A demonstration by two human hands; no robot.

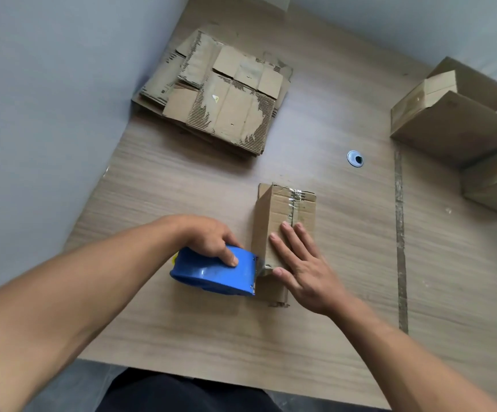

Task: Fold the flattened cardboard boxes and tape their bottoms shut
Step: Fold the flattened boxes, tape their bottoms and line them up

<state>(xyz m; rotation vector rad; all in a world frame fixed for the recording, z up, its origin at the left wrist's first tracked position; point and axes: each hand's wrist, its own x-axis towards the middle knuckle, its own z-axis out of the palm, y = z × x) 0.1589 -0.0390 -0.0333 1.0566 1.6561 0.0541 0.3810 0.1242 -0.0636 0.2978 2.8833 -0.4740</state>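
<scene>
Folded box [283, 221] stands centre frame on the table [182, 322]. Left hand [211, 236] grips blue tape dispenser [214, 273], apparently touching its near-left edge. Right hand [303, 263] flat on top, fingers straight. Flattened stack [214, 93] upper left.

On the tabletop [182, 188], the box [283, 215] stands at centre, with the tape dispenser [214, 275] touching its near end from 9 o'clock. The flattened stack [220, 93] lies at 11 o'clock, the assembled boxes [455, 123] at 2 o'clock.
</scene>
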